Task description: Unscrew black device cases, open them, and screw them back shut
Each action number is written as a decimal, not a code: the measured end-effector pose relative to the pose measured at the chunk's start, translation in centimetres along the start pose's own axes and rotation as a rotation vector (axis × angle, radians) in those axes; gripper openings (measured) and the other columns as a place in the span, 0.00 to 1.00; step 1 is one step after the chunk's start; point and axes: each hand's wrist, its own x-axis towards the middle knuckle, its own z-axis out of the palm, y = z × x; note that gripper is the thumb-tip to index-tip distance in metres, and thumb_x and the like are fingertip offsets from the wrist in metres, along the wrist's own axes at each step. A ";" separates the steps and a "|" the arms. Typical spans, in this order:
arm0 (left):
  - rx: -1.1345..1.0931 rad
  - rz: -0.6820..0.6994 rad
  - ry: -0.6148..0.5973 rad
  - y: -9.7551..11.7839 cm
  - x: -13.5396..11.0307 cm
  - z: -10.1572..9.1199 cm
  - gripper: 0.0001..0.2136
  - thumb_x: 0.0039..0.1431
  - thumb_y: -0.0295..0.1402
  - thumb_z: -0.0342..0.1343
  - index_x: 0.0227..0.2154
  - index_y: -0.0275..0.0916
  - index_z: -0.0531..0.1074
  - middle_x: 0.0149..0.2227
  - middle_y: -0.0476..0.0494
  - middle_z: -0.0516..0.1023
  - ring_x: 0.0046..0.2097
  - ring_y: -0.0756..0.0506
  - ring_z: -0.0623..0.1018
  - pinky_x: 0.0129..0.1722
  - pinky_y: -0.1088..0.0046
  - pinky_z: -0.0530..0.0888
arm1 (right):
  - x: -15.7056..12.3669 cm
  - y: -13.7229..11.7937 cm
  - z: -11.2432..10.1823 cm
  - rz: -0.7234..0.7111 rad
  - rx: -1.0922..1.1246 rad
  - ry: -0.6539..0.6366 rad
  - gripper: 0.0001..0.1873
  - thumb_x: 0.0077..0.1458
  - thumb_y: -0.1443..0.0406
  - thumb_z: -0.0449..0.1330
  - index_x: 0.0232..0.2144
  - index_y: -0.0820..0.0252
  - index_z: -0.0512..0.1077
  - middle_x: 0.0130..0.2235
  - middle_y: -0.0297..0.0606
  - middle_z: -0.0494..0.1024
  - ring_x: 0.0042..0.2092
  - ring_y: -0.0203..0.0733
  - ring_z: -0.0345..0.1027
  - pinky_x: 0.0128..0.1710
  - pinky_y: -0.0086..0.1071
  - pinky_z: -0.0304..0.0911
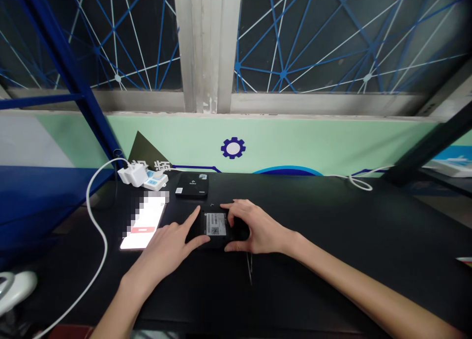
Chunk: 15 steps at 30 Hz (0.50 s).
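Black work table [332, 221], long white cable [96, 221] along its left side. Right hand [254, 228] curved and closed around the right end of a flat black device [197, 233], fingers above, thumb below, gripping. Left hand [165, 248] open, index fingertip [195, 213] touching the device's left edge. Device flat on the table between both hands. Lit smartphone [142, 226], screen pixelated, just left of the left hand. Second black box [191, 185] farther back. White power strip [155, 180] beside it, white plug adapter [132, 174] seated in the strip. White QR label [216, 224] on the device's top.

Two hands [165, 248] [260, 228] — two black boxes [191, 185] [216, 224], one phone [142, 226].
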 end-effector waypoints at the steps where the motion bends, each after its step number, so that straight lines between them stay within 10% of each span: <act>1: -0.001 0.002 -0.002 0.0 0.0 0.0 0.38 0.63 0.63 0.39 0.71 0.51 0.43 0.31 0.45 0.75 0.36 0.38 0.76 0.32 0.71 0.63 | 0.0 0.0 0.0 -0.010 0.009 -0.005 0.25 0.45 0.48 0.72 0.33 0.55 0.66 0.49 0.47 0.79 0.61 0.56 0.66 0.63 0.54 0.52; 15: -0.025 -0.013 -0.044 0.0 0.2 -0.6 0.41 0.61 0.65 0.38 0.71 0.50 0.44 0.35 0.42 0.78 0.40 0.35 0.77 0.35 0.68 0.67 | 0.2 -0.5 -0.4 0.064 -0.034 -0.085 0.24 0.46 0.45 0.70 0.24 0.58 0.69 0.64 0.50 0.68 0.59 0.59 0.66 0.59 0.56 0.59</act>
